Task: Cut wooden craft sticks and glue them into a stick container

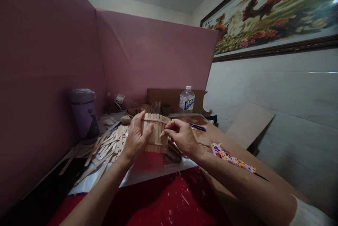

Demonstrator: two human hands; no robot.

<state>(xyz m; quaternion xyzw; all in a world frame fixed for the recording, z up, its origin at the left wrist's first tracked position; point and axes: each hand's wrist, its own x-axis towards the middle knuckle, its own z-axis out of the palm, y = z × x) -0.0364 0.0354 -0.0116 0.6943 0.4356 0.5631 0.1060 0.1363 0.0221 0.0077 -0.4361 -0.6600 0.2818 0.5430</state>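
Note:
My left hand is wrapped round the left side of a small popsicle-stick panel, its thumb lying across the front. The panel is held up and tilted, its sticks side by side and bound by twine rows near the top and bottom. At the panel's right side, my right hand pinches a small, pale, pointed sliver between thumb and fingertips. The sliver's tip is close to the panel's face; I cannot tell whether it touches. Loose popsicle sticks lie heaped to the left.
A purple lidded container stands left, twine balls and a labelled plastic bottle at the back. Right of my hands lie a blue pen and a flower-patterned object. Wood shavings dot the red cloth. Pink partitions rise behind.

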